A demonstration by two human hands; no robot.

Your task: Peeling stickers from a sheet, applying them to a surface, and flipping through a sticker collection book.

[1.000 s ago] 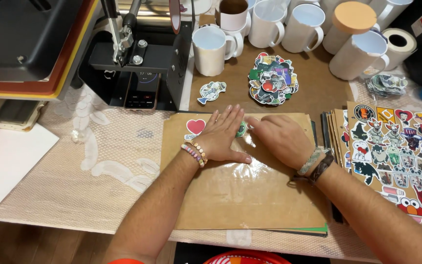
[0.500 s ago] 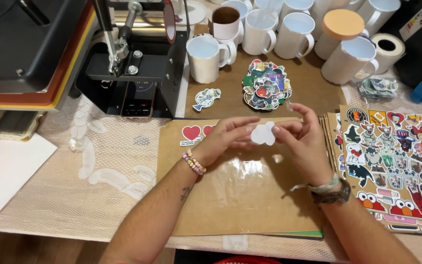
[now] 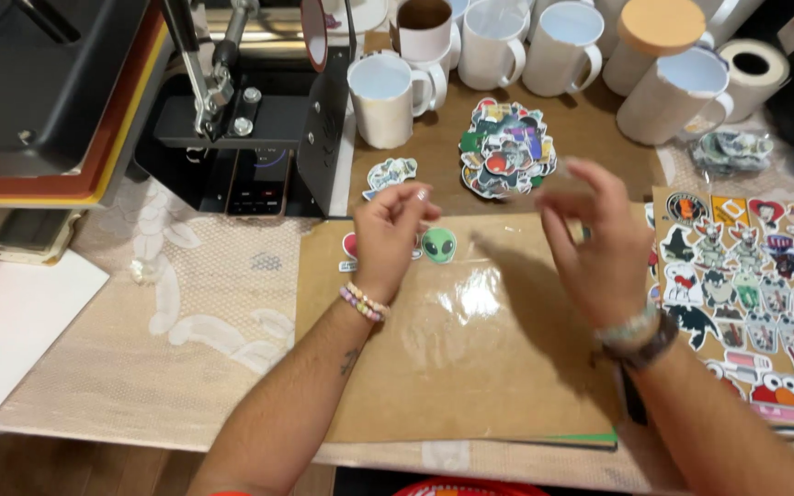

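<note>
Head view: the only view, looking down on a worktable; everything below is placed against the brown board (image 3: 470, 367) lying flat in front of the person.
Left hand: the left hand (image 3: 388, 241) hovers over the board's upper left corner, fingers curled in with thumb and fingertips pinched close; whether anything thin sits between them cannot be made out. A beaded bracelet rings the wrist.
Right hand: the right hand (image 3: 599, 243) is raised over the board's upper right part, motion-blurred, fingers loosely spread; I cannot tell if it holds anything.
Alien sticker: a green alien sticker (image 3: 438, 244) lies on the board's top edge, just right of the left hand and apart from the right.
Heart sticker: a red sticker (image 3: 349, 246) at the board's top left corner is mostly hidden behind the left hand.
Clear film: a glossy film (image 3: 470, 303) covers the board's middle; its edges are hard to trace.
Sticker pile: a sticker pile (image 3: 505, 149) sits just beyond the board's top edge.
Sticker sheet: a sticker sheet (image 3: 755, 294) lies right of the board, cut off by the frame.
Mugs: white mugs (image 3: 388, 96) stand beyond the board, several cropped at the top.
Press: a heat press (image 3: 241, 110) stands beyond the board's left corner, partly out of frame.
</note>
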